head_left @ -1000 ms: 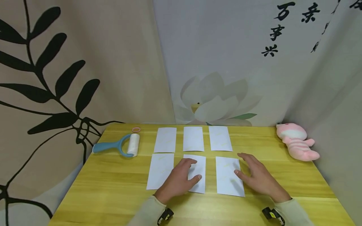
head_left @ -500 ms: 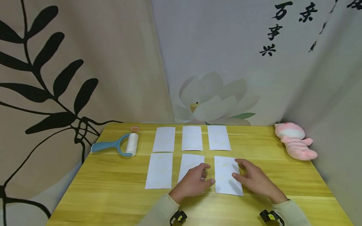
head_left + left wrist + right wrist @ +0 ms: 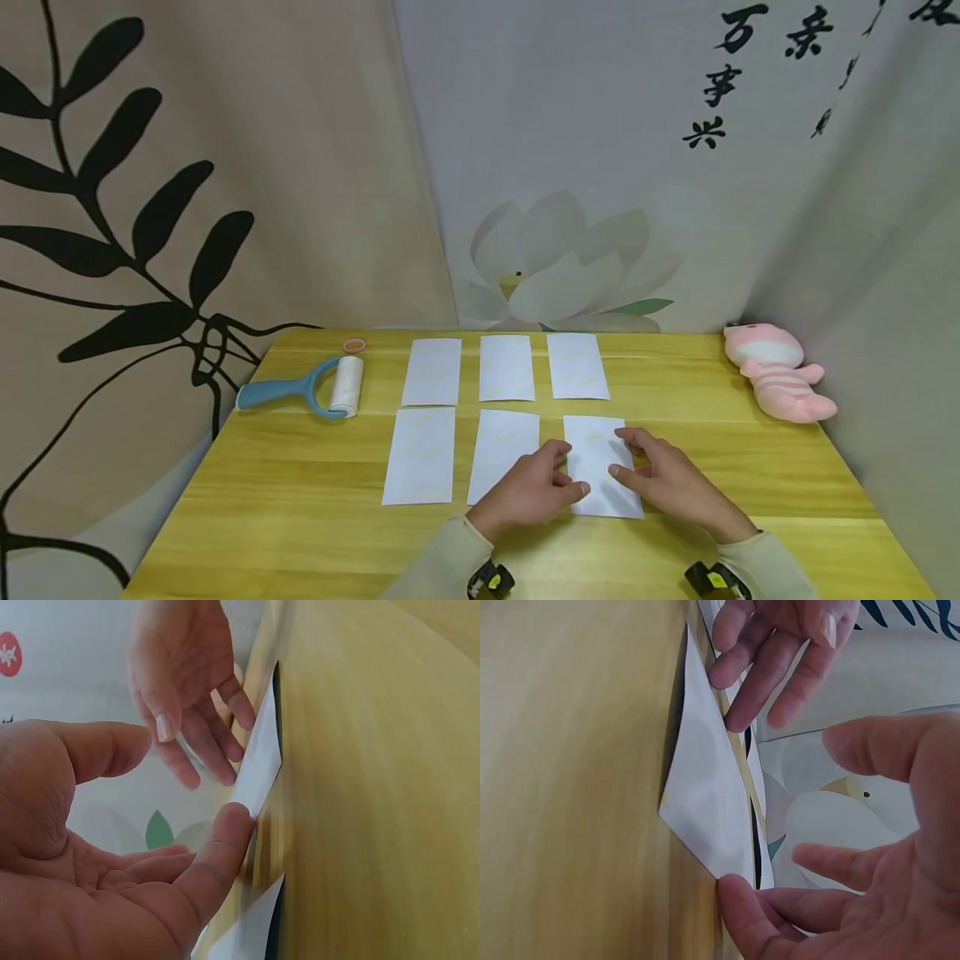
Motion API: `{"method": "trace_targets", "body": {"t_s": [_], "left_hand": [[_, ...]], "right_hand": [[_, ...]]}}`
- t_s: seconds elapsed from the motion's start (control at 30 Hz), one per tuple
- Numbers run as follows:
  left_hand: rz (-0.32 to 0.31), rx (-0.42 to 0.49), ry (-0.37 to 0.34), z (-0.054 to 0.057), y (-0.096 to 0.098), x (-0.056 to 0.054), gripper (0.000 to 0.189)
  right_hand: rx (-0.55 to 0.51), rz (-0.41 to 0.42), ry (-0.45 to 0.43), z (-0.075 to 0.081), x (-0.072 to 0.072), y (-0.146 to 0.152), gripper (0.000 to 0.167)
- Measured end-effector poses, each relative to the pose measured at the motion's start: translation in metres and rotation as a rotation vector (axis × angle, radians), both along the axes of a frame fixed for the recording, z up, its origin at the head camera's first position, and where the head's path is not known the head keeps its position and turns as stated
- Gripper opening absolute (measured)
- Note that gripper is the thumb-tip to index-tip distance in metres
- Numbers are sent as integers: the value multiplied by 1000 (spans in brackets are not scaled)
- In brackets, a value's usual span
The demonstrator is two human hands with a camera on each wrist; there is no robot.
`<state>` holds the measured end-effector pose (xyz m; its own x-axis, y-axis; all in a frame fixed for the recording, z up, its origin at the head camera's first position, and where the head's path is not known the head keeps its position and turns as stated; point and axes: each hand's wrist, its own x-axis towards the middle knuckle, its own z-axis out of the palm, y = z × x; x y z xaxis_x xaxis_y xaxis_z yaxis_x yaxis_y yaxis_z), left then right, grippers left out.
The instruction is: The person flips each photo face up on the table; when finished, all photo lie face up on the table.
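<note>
Your left hand (image 3: 536,490) and right hand (image 3: 671,483), apart and loose-fingered, flank the white card (image 3: 598,450) right of lower centre. The work looks nearly done — five other cards (image 3: 418,455) lie in rows, this one slightly askew.

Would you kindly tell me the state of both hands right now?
Left hand: open, holding nothing, near the front-right white paper.
Right hand: open, holding nothing, at that paper's right edge.
</note>
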<state>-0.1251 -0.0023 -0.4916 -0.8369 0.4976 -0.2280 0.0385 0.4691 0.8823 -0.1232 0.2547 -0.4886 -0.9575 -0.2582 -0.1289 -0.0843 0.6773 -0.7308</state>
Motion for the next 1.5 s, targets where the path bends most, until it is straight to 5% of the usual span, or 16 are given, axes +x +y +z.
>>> {"method": "trace_targets", "body": {"t_s": [0.6,1.13,1.5], "left_hand": [[148,334,-242,-3,10,-1,73],[231,338,-240,-4,15,2,68],[334,529,-301,-3,21,0,74]], "right_hand": [[-37,21,4,0,1,-1,69],[-56,6,-4,-2,2,-6,78],[-5,-7,77,-1,4,-12,73]]}}
